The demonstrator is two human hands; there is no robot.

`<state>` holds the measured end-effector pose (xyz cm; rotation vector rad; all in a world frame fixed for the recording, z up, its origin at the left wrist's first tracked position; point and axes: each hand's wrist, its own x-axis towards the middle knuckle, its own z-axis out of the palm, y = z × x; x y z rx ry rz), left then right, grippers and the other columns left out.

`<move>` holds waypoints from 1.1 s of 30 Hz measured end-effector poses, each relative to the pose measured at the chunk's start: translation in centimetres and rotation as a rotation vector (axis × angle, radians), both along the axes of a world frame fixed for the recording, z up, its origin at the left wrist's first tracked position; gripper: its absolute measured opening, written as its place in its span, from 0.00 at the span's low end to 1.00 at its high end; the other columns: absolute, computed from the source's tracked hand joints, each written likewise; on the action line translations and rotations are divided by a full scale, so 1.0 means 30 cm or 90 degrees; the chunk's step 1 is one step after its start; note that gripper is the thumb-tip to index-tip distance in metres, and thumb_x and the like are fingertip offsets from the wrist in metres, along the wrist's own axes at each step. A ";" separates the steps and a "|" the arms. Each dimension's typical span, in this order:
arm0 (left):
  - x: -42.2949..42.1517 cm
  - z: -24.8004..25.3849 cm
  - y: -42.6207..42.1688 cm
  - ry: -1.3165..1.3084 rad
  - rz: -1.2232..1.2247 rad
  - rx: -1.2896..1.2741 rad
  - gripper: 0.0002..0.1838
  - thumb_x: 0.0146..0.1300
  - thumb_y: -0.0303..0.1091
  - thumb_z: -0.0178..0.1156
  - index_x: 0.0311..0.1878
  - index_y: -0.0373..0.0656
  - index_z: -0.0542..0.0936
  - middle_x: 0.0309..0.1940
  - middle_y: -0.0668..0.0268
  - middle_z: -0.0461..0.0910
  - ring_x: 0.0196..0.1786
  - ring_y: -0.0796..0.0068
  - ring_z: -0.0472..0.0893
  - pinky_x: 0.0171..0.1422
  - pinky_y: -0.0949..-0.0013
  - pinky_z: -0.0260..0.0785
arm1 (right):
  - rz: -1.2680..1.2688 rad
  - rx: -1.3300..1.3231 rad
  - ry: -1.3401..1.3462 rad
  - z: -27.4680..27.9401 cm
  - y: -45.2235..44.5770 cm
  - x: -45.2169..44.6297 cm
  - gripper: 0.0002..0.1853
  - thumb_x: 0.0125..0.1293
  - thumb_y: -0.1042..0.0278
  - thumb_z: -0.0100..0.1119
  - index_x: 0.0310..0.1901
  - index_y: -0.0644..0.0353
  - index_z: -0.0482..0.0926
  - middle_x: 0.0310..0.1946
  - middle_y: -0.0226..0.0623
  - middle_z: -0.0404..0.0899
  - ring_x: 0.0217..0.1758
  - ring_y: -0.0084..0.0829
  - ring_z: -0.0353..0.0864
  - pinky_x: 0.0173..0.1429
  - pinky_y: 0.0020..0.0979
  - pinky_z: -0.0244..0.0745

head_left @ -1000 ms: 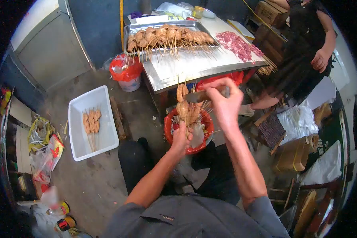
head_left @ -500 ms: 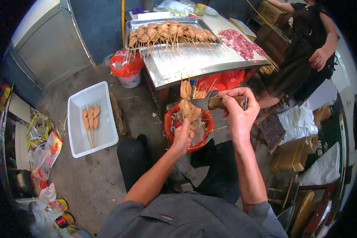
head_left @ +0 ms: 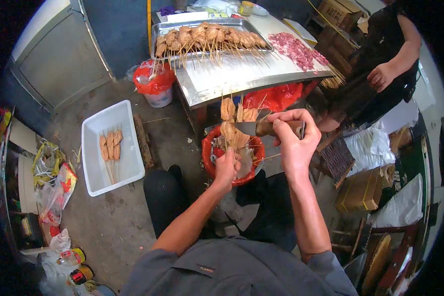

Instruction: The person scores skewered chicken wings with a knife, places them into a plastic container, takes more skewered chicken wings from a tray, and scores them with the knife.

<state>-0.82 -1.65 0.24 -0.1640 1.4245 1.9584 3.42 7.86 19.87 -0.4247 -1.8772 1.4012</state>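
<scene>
One red bucket (head_left: 207,157) sits below your left hand (head_left: 227,166), which grips skewered meat (head_left: 227,130), your right hand (head_left: 297,142) clutches a knife (head_left: 264,129), and that loaded table (head_left: 217,80) kinda blocks the way ahead.

Left hand (head_left: 227,166) hides part of the held skewers (head_left: 228,131). Co-worker (head_left: 380,52) is cut off by top edge. Shirt label (head_left: 206,268) too small to read.

- Blue-grey wall (head_left: 117,34) behind; a yellow pipe (head_left: 149,29) runs up it;
- grey metal door (head_left: 64,66) at upper left, shut;
- bare grey concrete floor (head_left: 106,217), stained in patches;
- table (head_left: 200,81) with a white top and metal edge; bright light glares off its surface;
- cardboard box (head_left: 359,191) on the right; dark reddish wooden furniture (head_left: 400,264) at lower right, its form unclear
</scene>
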 end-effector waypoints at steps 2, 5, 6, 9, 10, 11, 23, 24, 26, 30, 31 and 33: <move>0.005 -0.004 0.000 0.015 -0.001 -0.011 0.29 0.71 0.61 0.40 0.38 0.40 0.75 0.16 0.74 0.68 0.12 0.84 0.60 0.12 0.77 0.49 | 0.005 0.015 -0.008 0.002 -0.001 0.006 0.01 0.56 0.80 0.58 0.30 0.64 0.76 0.29 0.32 0.83 0.30 0.16 0.76 0.37 0.20 0.72; 0.007 0.017 -0.014 -0.008 0.024 0.008 0.24 0.73 0.55 0.41 0.35 0.43 0.74 0.15 0.74 0.67 0.11 0.84 0.59 0.13 0.78 0.50 | 0.018 -0.025 0.018 0.018 -0.030 0.005 0.01 0.56 0.79 0.58 0.30 0.64 0.76 0.28 0.30 0.82 0.29 0.14 0.74 0.35 0.19 0.70; 0.007 0.023 -0.019 0.001 0.026 0.008 0.24 0.73 0.55 0.41 0.35 0.43 0.73 0.14 0.74 0.67 0.11 0.84 0.59 0.12 0.78 0.50 | 0.019 -0.026 0.017 0.012 -0.035 0.001 0.01 0.56 0.79 0.58 0.30 0.64 0.76 0.28 0.30 0.82 0.29 0.14 0.74 0.35 0.19 0.70; 0.005 0.024 -0.022 0.007 0.028 0.010 0.24 0.73 0.55 0.41 0.36 0.43 0.73 0.14 0.74 0.67 0.11 0.84 0.59 0.12 0.77 0.49 | 0.024 0.008 0.001 0.000 -0.038 -0.011 0.01 0.56 0.79 0.58 0.30 0.64 0.76 0.27 0.29 0.81 0.28 0.13 0.72 0.34 0.19 0.69; 0.005 0.021 -0.022 0.002 0.029 0.012 0.24 0.73 0.55 0.41 0.36 0.43 0.73 0.14 0.74 0.67 0.11 0.84 0.59 0.12 0.77 0.49 | 0.023 0.008 0.000 0.001 -0.040 -0.013 0.02 0.56 0.80 0.58 0.30 0.63 0.76 0.27 0.28 0.81 0.28 0.13 0.71 0.33 0.19 0.68; 0.004 0.018 -0.023 0.002 0.030 0.012 0.24 0.73 0.55 0.41 0.36 0.43 0.73 0.14 0.74 0.67 0.11 0.84 0.59 0.12 0.77 0.49 | 0.023 0.009 -0.002 0.002 -0.041 -0.015 0.02 0.56 0.80 0.58 0.30 0.63 0.76 0.27 0.28 0.81 0.27 0.12 0.71 0.32 0.19 0.67; -0.001 0.007 -0.023 0.012 0.029 0.027 0.23 0.73 0.54 0.42 0.37 0.44 0.73 0.15 0.74 0.67 0.11 0.85 0.60 0.12 0.78 0.48 | 0.026 0.075 -0.035 -0.002 -0.043 -0.072 0.02 0.53 0.76 0.60 0.28 0.64 0.77 0.20 0.28 0.77 0.23 0.13 0.68 0.27 0.23 0.65; -0.001 0.010 -0.020 0.011 0.038 0.015 0.23 0.73 0.54 0.42 0.36 0.44 0.73 0.15 0.74 0.67 0.12 0.84 0.60 0.12 0.77 0.48 | 0.023 0.075 -0.035 0.005 -0.041 -0.083 0.02 0.53 0.76 0.60 0.28 0.64 0.77 0.20 0.28 0.77 0.23 0.13 0.68 0.27 0.23 0.65; -0.006 0.000 -0.010 0.010 0.044 0.002 0.23 0.74 0.54 0.42 0.36 0.43 0.73 0.15 0.74 0.67 0.12 0.84 0.60 0.13 0.77 0.48 | 0.020 0.159 -0.071 0.022 -0.035 -0.116 0.05 0.50 0.73 0.61 0.27 0.65 0.77 0.19 0.36 0.77 0.21 0.22 0.72 0.29 0.28 0.69; -0.015 -0.023 -0.006 0.064 0.068 -0.040 0.24 0.74 0.53 0.42 0.34 0.42 0.75 0.15 0.74 0.67 0.15 0.83 0.62 0.18 0.75 0.50 | 0.058 0.225 -0.100 0.061 -0.049 -0.202 0.09 0.47 0.69 0.60 0.27 0.66 0.78 0.22 0.51 0.79 0.29 0.48 0.82 0.39 0.40 0.76; -0.015 -0.020 -0.005 0.074 0.075 -0.070 0.25 0.74 0.52 0.42 0.33 0.41 0.76 0.15 0.73 0.67 0.16 0.83 0.62 0.20 0.74 0.51 | 0.076 0.250 -0.124 0.065 -0.048 -0.228 0.10 0.47 0.67 0.60 0.28 0.66 0.79 0.24 0.53 0.80 0.32 0.51 0.82 0.42 0.43 0.76; -0.019 -0.022 0.001 0.071 0.081 -0.063 0.25 0.74 0.52 0.42 0.32 0.41 0.76 0.15 0.73 0.68 0.17 0.83 0.63 0.20 0.74 0.52 | 0.100 0.300 -0.145 0.084 -0.066 -0.269 0.10 0.47 0.67 0.59 0.28 0.66 0.80 0.26 0.55 0.80 0.34 0.54 0.82 0.45 0.46 0.76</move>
